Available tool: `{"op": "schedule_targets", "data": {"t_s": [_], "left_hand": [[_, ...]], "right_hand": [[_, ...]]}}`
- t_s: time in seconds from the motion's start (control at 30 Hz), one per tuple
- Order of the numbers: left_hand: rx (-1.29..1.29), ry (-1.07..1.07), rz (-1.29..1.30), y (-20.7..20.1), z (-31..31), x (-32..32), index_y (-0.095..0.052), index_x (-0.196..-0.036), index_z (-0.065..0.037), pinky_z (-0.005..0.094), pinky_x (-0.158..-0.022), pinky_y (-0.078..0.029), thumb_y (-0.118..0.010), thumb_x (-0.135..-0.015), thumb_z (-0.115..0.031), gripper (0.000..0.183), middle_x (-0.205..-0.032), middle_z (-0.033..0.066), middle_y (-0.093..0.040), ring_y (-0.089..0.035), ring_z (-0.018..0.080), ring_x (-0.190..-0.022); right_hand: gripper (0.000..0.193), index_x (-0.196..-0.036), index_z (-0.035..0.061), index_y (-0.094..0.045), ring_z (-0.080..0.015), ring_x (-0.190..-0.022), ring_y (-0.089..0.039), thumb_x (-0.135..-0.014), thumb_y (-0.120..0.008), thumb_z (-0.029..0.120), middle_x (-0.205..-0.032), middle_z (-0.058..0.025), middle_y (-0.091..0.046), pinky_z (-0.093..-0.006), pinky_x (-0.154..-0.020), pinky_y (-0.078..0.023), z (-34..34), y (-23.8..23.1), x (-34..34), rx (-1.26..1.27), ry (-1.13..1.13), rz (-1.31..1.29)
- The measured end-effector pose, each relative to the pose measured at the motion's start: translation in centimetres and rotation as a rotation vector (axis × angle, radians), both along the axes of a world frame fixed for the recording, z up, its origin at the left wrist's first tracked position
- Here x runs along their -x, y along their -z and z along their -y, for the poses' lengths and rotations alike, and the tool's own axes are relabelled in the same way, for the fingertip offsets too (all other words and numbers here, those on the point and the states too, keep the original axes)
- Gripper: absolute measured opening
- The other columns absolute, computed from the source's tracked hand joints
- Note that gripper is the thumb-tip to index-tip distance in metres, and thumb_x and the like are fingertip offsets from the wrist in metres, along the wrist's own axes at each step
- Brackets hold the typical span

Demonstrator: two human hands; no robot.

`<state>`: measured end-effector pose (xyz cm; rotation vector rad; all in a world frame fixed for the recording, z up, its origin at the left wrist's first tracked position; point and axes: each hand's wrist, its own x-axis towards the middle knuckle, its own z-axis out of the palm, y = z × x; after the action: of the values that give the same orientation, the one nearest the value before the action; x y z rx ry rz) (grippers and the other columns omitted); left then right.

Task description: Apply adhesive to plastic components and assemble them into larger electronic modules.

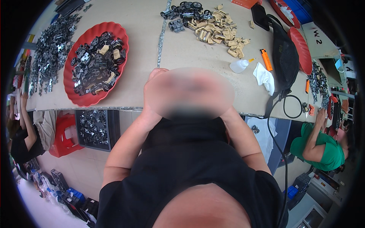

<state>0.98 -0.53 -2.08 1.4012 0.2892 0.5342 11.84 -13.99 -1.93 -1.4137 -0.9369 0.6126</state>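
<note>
Both my forearms rise from the lower edge and meet over the near edge of the beige table (pixel 190 53). A blurred patch covers where they meet. Only the knuckles and wrist of my left hand (pixel 152 81) show at the patch's left side; what it holds is hidden. My right hand is fully behind the blur, with just its forearm (pixel 243 138) showing. Nearest on the table is a red round tray (pixel 76 99) to the left, filled with black wheeled parts (pixel 93 64) and a few tan pieces.
A heap of tan pieces (pixel 218 28) and black wheel assemblies (pixel 186 11) lie farther back. To the right sit a small white squeeze bottle (pixel 238 66), an orange lighter (pixel 266 59), a white cloth (pixel 264 78) and a black mesh bag (pixel 285 57). Grey metal parts (pixel 51 49) cover the left. A green-shirted person (pixel 323 150) works at right.
</note>
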Motion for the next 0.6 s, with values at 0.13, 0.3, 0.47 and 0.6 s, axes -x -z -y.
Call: {"op": "schedule_targets", "data": {"t_s": [0.13,0.3,0.47,0.6], "left_hand": [[0.016,0.092,-0.004,0.3,-0.7,0.1,-0.056,-0.095,0.003,0.0243,-0.078,-0.054,-0.067,-0.069,0.012,0.03,-0.1,0.0071,-0.044,-0.059,0.0151,-0.086],[-0.399,0.174,-0.081,-1.9,-2.7,0.5,-0.058,-0.097,-0.002,0.0267,-0.073,-0.053,-0.069,-0.069,0.005,0.031,-0.102,0.0081,-0.049,-0.059,0.0156,-0.081],[-0.872,0.327,-0.029,-2.6,-4.4,-0.2,-0.058,-0.091,-0.005,0.0306,-0.066,-0.049,-0.071,-0.066,-0.006,0.028,-0.087,0.0078,-0.056,-0.058,0.0213,-0.076],[-0.841,0.412,-0.074,-2.8,-4.4,-0.6,-0.057,-0.085,-0.004,0.0307,-0.062,-0.046,-0.07,-0.064,-0.004,0.025,-0.08,0.0071,-0.055,-0.056,0.0222,-0.074]], "right_hand": [[0.039,-0.102,-0.0011,-0.063,-0.0158,-0.093,-0.057,-0.065,-0.074,-0.004,-0.102,-0.0099,-0.059,-0.0266,-0.081,-0.046,0.2,0.0,0.0,0.032,0.012,0.028],[0.035,-0.1,-0.0004,-0.064,-0.0159,-0.093,-0.057,-0.066,-0.073,-0.004,-0.102,-0.0103,-0.059,-0.0263,-0.081,-0.046,0.7,-0.2,-0.7,0.058,-0.076,0.002],[0.032,-0.098,-0.0003,-0.064,-0.0149,-0.094,-0.057,-0.067,-0.072,-0.004,-0.102,-0.0094,-0.059,-0.026,-0.082,-0.045,0.6,-0.7,-1.1,0.126,-0.151,0.017],[0.031,-0.097,0.0002,-0.061,-0.0132,-0.094,-0.055,-0.068,-0.07,-0.004,-0.1,-0.0076,-0.059,-0.0261,-0.083,-0.044,0.5,-0.5,-1.1,0.138,-0.174,-0.167]]}}
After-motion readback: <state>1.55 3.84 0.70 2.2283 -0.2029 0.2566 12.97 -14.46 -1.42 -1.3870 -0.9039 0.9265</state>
